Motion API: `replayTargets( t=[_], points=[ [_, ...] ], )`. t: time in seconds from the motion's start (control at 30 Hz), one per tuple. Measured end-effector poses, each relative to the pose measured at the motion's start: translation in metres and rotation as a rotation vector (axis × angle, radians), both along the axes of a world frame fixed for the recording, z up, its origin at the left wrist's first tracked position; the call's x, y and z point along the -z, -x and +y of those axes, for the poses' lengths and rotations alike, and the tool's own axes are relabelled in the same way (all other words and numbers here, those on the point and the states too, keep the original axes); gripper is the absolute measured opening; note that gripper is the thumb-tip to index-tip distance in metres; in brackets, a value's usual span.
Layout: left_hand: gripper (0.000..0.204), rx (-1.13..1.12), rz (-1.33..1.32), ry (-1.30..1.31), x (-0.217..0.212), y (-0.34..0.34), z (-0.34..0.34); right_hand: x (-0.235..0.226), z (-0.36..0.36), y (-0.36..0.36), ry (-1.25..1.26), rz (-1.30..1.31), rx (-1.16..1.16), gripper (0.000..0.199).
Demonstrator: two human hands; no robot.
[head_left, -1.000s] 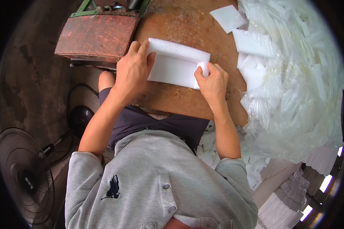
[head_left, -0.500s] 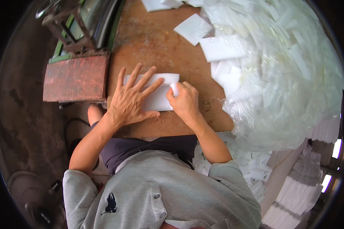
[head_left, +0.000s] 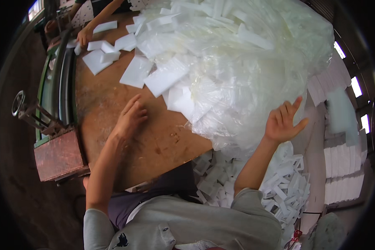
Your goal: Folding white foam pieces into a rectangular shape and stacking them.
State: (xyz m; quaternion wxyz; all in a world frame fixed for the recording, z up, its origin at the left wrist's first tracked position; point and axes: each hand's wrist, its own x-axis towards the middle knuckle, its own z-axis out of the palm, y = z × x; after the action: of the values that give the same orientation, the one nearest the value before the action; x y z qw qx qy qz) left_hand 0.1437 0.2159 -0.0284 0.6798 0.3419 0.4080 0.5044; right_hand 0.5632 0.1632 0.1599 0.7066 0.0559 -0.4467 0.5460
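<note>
Resting flat on the brown wooden tabletop (head_left: 154,141), left hand (head_left: 131,118) has a loose grip on nothing, fingers just beside a white foam sheet (head_left: 180,102). Right hand (head_left: 284,121) spread wide, empty, touching the big clear plastic bag pile (head_left: 246,62) off the tabletop's right edge. Another person's hand (head_left: 84,36) at far-left corner.

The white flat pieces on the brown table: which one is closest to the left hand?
The white piece just above the left hand, sticking out from under the clear plastic heap. The other loose pieces lie farther up the table.
</note>
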Motion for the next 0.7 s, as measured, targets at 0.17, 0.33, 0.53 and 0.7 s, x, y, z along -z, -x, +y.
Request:
replayTargets(
  t=[0.17,0.33,0.53,0.7],
  points=[
    [0.051,0.016,-0.277,0.155,-0.001,-0.046,0.049,-0.042,0.134,-0.006,0.123,-1.267,1.238,0.051],
    [0.036,-0.179,-0.131,0.074,0.013,-0.024,0.024,-0.033,0.280,-0.094,-0.411,-1.952,1.789,0.059],
    [0.029,-0.264,0.606,0.038,0.021,0.077,-0.113,-0.035,0.314,-0.143,0.053,-2.474,1.911,0.067],
    [0.031,-0.180,0.904,0.196,-0.010,0.104,-0.191,-0.048,0.285,-0.069,-0.236,-2.482,1.846,0.053]
  ],
)
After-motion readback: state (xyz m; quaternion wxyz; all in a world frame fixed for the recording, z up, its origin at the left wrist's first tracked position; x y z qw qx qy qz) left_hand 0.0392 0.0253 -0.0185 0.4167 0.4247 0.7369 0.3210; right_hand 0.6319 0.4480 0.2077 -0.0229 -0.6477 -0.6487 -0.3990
